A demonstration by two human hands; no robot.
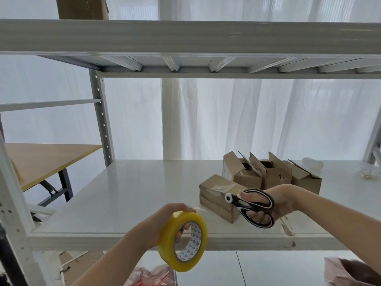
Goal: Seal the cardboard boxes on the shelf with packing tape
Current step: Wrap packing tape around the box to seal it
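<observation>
Packing tape [168, 242], a yellow-tinted roll, hangs in the head view from the left hand [171, 215], whose fingers hook through its core, just in front of the shelf [123, 193] edge. The right hand [276, 200] is closed round the handles of black-and-white scissors [253, 205], held just over the near box [216, 195]; their blades cannot be made out. That closed box lies on its side near the front of the shelf and already carries a glossy strip over its top seam, so it looks sealed or nearly so. Behind it, touching one another, stand three open boxes [270, 172] with flaps up, untaped. The step in hand seems to be the change from one box to the next. The next move likely calls for freeing a hand: setting the scissors down, drawing an open box forward, folding its flaps flat, then finding the tape's loose end, which is not clearly visible here.
</observation>
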